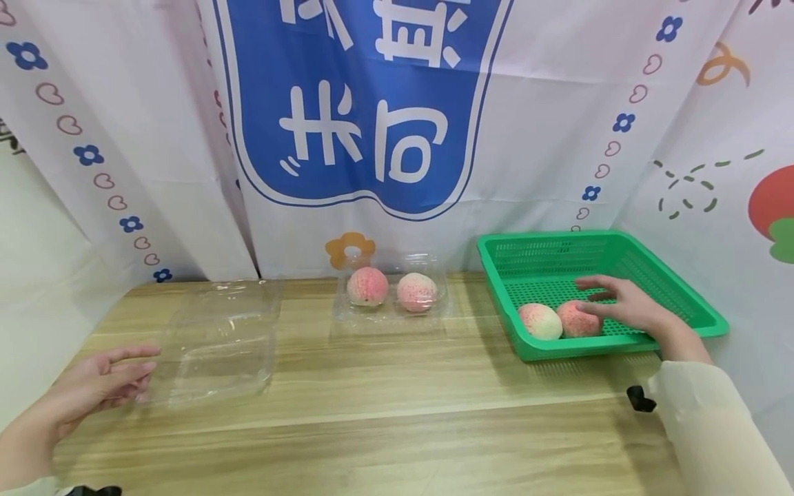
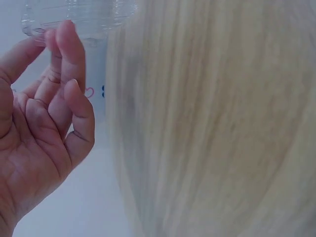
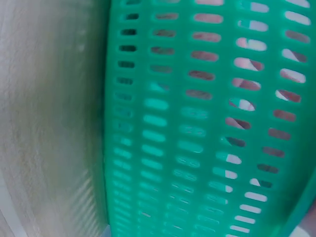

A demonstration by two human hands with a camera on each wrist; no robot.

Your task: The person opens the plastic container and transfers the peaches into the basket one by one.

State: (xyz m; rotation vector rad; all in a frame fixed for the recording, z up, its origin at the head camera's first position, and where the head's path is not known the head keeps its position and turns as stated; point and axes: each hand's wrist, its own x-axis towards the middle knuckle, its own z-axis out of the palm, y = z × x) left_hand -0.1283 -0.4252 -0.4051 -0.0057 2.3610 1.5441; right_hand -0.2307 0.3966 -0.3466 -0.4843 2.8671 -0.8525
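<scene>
In the head view my right hand point(image 1: 626, 303) reaches into a green slotted basket point(image 1: 688, 303), its fingers spread above a pink peach point(image 1: 575, 322). The thumb tip overlaps that peach. Beside it in the basket lies a paler peach point(image 1: 540, 322). The basket's side wall point(image 3: 173, 111) fills most of the right wrist view and hides most of the hand. At the left, my left hand point(image 1: 93, 382) is at the edge of an opened clear plastic box point(image 1: 223, 358). Its fingers are loosely bent, with the fingertips point(image 2: 69, 34) overlapping the box in the left wrist view.
A second clear box point(image 1: 391, 325) stands at the back middle of the wooden table point(image 1: 397, 427), with two pink peaches point(image 1: 368, 286) in it. Behind the table hangs a white printed cloth point(image 1: 533, 138) with a blue sign. White cloth also borders both sides.
</scene>
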